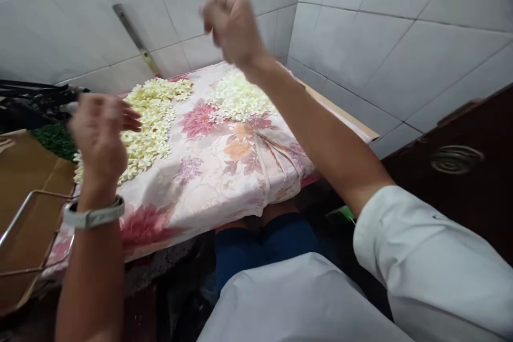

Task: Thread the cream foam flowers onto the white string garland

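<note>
Your left hand [100, 139] hovers by the larger flower pile [152, 117] at the counter's [216, 187] left edge; your right hand [236, 29] is raised near the smaller pile [240, 99] towards the back edge. Fingers look bent, but blur means I can't tell whether either pinches anything. A low left sweep could spill flowers over that edge; snagging the cloth [160, 192] could drag both piles.
</note>
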### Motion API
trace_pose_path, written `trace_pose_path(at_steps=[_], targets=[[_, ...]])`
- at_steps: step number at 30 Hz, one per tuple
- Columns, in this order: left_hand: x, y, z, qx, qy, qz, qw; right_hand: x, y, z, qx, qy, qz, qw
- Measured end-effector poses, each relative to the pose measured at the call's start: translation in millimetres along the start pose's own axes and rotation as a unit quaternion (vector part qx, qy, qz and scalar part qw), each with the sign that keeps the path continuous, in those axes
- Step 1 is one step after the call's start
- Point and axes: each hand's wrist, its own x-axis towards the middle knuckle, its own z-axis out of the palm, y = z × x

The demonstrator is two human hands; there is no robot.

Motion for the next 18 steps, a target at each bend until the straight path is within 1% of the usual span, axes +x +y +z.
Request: trace_pose_path(at_steps=[1, 2, 4, 5, 7, 10, 14, 16, 18], targets=[[9.0, -12.7, 13.1, 0.05, -0.082, 0.0, 0.995, 1.3, 14.5, 2.3, -0.043, 0.01, 0.028, 0.999], [16.5, -25.0, 24.6, 0.087, -0.14, 0.003, 0.986, -0.3, 29.1, 6.2, -0.092, 0.012, 0.056, 0.994], [26.6, -46.3, 40.0, 0.162, -0.223, 0.025, 0.961, -9.4, 55.7, 15.3, -0.184, -0.011, 0.09, 0.979], [29.1, -54.6, 43.4, 0.192, -0.249, 0.038, 0.949, -15.5, 66.3, 19.3, -0.223, -0.039, 0.088, 0.97], [30.2, -65.5, 43.2, 0.241, -0.281, 0.058, 0.927, -27.7, 80.2, 25.2, -0.264, -0.079, 0.076, 0.958], [26.4, -69.6, 34.3, 0.286, -0.314, 0.061, 0.904, -42.4, 84.3, 31.0, -0.305, -0.147, 0.062, 0.939], [25.3, -66.2, 23.2, 0.291, -0.37, 0.027, 0.882, -57.9, 78.3, 40.5, -0.345, -0.253, 0.032, 0.903], [29.8, -65.7, 15.3, 0.279, -0.398, 0.004, 0.874, -64.1, 76.7, 45.4, -0.357, -0.286, 0.005, 0.889], [35.8, -65.6, 3.6, 0.266, -0.414, -0.016, 0.87, -68.6, 76.2, 49.4, -0.364, -0.302, -0.021, 0.881]])
